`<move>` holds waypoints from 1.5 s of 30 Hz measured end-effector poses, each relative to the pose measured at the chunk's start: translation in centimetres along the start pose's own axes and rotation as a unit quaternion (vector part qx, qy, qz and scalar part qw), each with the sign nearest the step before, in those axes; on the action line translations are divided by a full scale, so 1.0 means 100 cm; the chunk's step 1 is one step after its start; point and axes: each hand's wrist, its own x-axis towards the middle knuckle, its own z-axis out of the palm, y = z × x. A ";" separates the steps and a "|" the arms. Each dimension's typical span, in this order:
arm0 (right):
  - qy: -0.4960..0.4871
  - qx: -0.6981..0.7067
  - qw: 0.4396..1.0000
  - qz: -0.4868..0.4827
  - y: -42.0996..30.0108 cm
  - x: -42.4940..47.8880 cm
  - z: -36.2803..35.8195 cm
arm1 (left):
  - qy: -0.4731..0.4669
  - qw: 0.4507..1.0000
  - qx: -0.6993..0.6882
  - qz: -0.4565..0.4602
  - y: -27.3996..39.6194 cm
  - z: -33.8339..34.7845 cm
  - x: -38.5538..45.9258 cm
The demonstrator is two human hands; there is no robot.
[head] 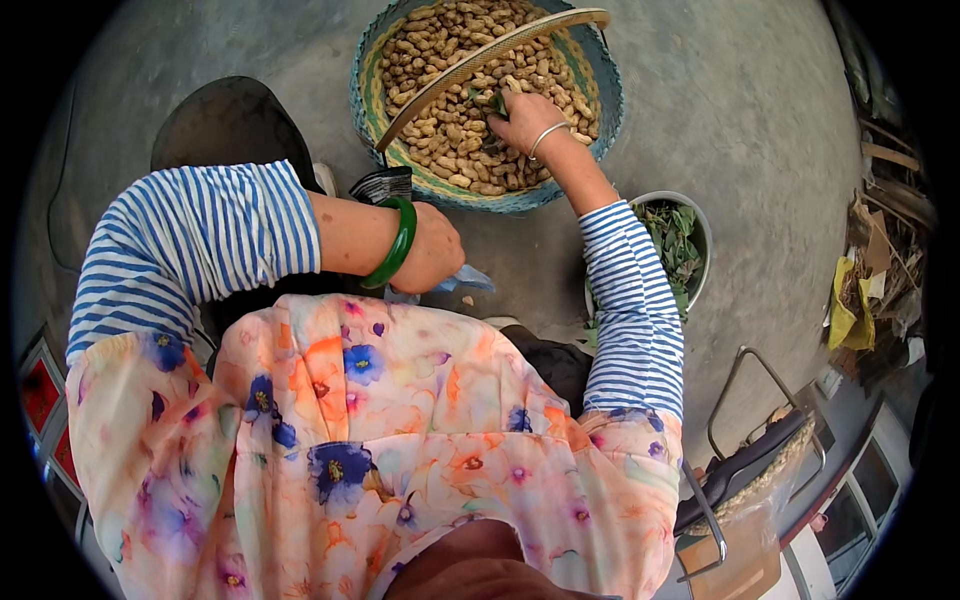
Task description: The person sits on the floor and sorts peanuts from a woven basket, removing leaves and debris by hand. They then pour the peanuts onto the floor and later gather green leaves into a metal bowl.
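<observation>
Reaching into a woven handled basket heaped with unshelled peanuts, my right hand grips some green leaves between thumb and fingers. A silver bangle circles that wrist. My left hand, below a green bangle, is bent over near my lap. Its fingers are hidden beneath it. A piece of blue plastic sticks out beside the left hand; whether the fingers hold it I cannot tell.
A metal-rimmed bowl of green leaves sits under my right forearm. The basket's arched handle passes over the peanuts. A chair with a metal frame stands at lower right. Sticks and scraps lie along the right edge.
</observation>
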 end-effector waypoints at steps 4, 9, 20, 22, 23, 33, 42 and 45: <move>-0.048 -0.100 0.993 0.040 -0.021 0.019 0.031 | 0.008 1.000 0.002 0.001 0.001 0.000 0.000; -0.043 -0.071 0.994 0.071 -0.022 0.035 0.030 | 0.010 1.000 -0.001 -0.002 0.001 0.003 -0.002; 0.088 -0.053 0.995 0.004 -0.003 0.039 0.012 | 0.017 1.000 0.003 0.019 -0.005 0.005 -0.006; 0.014 -0.168 0.984 -0.050 -0.017 0.045 0.011 | 0.015 1.000 0.001 0.014 -0.002 0.005 -0.006; -0.022 -0.224 0.971 -0.076 -0.023 0.047 0.013 | 0.016 1.000 -0.001 0.013 -0.002 0.006 -0.007; 0.001 -0.206 0.978 -0.034 -0.006 0.043 0.008 | -0.004 1.000 0.006 0.009 -0.005 0.003 -0.007; 0.008 0.065 0.993 0.101 0.036 0.060 0.019 | -0.011 1.000 0.010 0.016 -0.002 0.002 -0.005; 0.040 0.023 0.996 0.079 0.041 0.053 0.012 | -0.014 1.000 0.014 0.018 -0.004 0.003 -0.004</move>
